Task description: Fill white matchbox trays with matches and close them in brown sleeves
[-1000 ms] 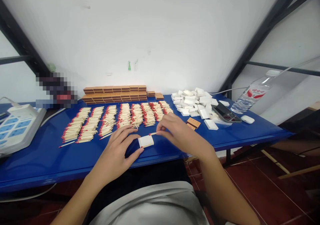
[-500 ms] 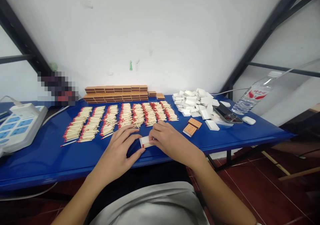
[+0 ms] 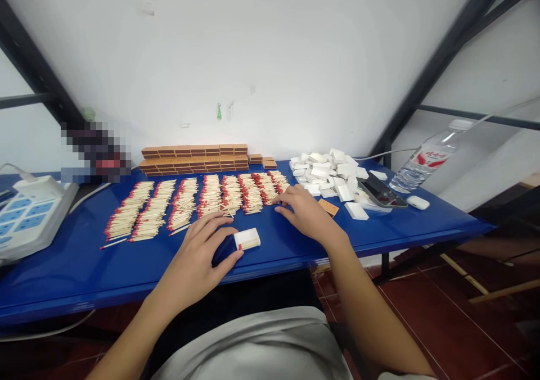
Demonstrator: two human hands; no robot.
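A small white matchbox tray (image 3: 247,238) with matches in it lies near the front of the blue table (image 3: 76,262). My left hand (image 3: 201,253) rests beside it, fingers and thumb curled around the tray's left end. My right hand (image 3: 302,211) reaches to the rightmost pile of red-tipped matches (image 3: 270,186), fingertips pressed on the matches. Several rows of matches (image 3: 185,201) lie across the table's middle.
Brown matchbox sleeves (image 3: 194,158) are stacked against the wall. A heap of white trays (image 3: 329,173) sits at the right, with a phone (image 3: 382,191), a white earbud case (image 3: 417,202) and a water bottle (image 3: 426,158). A power strip (image 3: 29,211) lies at the left.
My right hand put a match into the white tray, then moved away up and right to the rightmost match pile. My left hand stayed by the tray.
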